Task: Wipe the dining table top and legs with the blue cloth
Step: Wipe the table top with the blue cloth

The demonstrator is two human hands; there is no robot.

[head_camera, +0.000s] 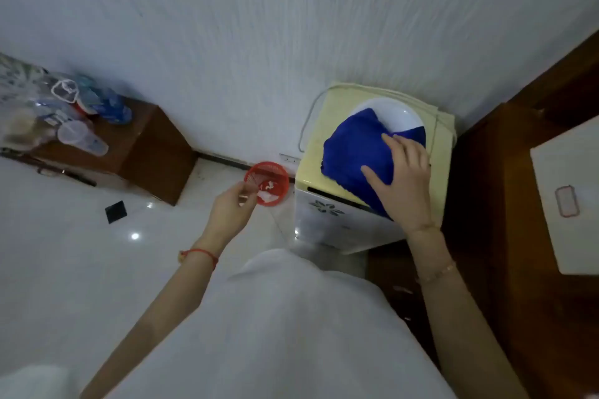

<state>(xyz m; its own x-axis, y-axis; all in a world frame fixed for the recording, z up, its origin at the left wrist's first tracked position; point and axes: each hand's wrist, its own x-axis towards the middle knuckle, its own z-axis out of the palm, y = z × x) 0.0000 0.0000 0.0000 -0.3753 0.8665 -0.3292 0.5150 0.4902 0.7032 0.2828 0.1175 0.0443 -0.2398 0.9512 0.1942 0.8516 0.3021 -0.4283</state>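
Looking down from head height at a pale tiled floor [64,253] and a white textured wall [259,26] filling the upper half of the frame. Right of centre, a blue cloth [353,149], folded into a thick pad, lying on the cream top of a small white cabinet-like appliance [314,152], partly covering a white plate [395,115] behind it. Right hand [405,181] laid flat on the near right part of the cloth, fingers spread and pressing down, not closed around it; thin bracelet on that wrist. Left hand [231,209] held out at centre frame above the floor, well apart from the cloth, thumb and fingertips pinched loosely together, with something small and pale perhaps between them, too blurred to tell; red string bracelet [199,254] on that wrist. Just beyond the left hand, a red plastic basket [267,183] on the floor with white scraps inside. At upper left, a low brown wooden cabinet [152,152] crowded with clear cups and blue-and-white packets. At the right edge, dark brown wooden furniture [486,204] and a white tabletop [570,172] bearing a small red-rimmed object. White clothing across the bottom of the frame.
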